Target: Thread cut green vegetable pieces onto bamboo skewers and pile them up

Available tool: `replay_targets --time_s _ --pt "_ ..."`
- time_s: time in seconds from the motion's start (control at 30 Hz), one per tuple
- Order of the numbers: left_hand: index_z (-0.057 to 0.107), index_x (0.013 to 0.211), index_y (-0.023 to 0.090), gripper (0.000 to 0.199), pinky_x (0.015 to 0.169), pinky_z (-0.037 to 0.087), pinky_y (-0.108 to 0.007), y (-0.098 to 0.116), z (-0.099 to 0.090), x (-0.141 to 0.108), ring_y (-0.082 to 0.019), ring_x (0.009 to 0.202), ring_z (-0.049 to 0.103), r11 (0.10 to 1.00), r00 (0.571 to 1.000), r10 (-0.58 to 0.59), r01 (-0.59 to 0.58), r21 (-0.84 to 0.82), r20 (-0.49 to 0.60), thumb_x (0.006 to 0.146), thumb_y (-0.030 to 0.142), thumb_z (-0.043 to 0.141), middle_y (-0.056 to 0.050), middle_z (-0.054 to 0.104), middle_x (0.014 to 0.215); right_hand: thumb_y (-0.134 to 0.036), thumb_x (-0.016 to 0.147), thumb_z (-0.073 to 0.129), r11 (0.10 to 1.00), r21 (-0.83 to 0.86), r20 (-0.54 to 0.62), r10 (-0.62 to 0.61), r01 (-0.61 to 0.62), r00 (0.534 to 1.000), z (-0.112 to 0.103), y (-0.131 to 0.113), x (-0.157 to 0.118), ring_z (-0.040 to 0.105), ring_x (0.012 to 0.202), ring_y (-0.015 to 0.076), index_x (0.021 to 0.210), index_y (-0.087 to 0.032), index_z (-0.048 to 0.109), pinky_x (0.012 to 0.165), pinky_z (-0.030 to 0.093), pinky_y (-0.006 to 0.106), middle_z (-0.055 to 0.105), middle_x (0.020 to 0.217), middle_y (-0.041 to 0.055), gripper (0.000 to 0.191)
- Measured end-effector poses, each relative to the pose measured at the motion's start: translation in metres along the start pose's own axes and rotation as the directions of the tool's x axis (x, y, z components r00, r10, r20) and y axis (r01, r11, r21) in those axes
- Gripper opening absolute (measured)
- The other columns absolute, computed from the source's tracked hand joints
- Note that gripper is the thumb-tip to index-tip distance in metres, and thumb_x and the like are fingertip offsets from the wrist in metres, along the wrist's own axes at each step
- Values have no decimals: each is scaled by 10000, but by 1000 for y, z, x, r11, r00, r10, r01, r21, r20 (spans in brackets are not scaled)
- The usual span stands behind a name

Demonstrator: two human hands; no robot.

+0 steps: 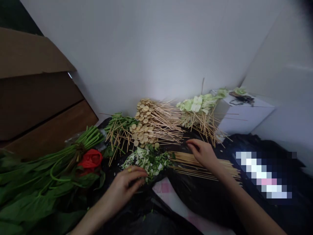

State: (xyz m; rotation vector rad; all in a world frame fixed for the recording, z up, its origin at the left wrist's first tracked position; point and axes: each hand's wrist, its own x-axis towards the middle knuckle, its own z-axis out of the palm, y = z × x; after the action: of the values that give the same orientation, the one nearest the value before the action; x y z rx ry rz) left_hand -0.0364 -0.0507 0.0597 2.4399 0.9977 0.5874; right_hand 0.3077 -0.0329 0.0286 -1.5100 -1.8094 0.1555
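My left hand [130, 179] is at the near left edge of a pile of chopped white and green vegetable pieces [150, 163]. Its fingers are bent with the thumb apart, and nothing shows in them. Over a bundle of bare bamboo skewers [220, 166] hovers my right hand [201, 153]. Its thumb and forefinger are pinched close; what they hold, if anything, cannot be made out. Beyond it lie skewers threaded with pale round slices [144, 130], their sticks pointing right. Skewered cabbage leaves [199, 103] are heaped at the back right, and skewered green stems [119, 120] lie back left.
Leafy green stalks [56, 169] fill the left side, with a red plastic bag [90, 161] among them. Black plastic sheeting [200, 195] covers the work surface. Cardboard boxes [36, 98] stand left, a white box [244, 114] right. A pale wall [151, 49] rises behind.
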Motion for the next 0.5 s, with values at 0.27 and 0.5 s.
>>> replay_targets --time_s 0.27,0.5 --pt "382 1402 303 581 1055 372 -426 17 65 24 -229 1303 395 946 949 247 -280 162 197 862 132 512 -70 452 1420 -381 660 725 969 -243 416 70 36 907 -22 38 -75 473 1226 292 1434 -186 357 1018 389 422 454 1399 147 879" --pt "591 1180 264 319 1009 360 -400 4 113 35 -201 1085 557 901 912 315 -374 219 262 896 161 491 -56 663 1026 -326 866 506 879 -460 409 81 128 909 -15 54 -73 531 1131 298 1400 -108 392 933 420 424 535 1301 186 588"
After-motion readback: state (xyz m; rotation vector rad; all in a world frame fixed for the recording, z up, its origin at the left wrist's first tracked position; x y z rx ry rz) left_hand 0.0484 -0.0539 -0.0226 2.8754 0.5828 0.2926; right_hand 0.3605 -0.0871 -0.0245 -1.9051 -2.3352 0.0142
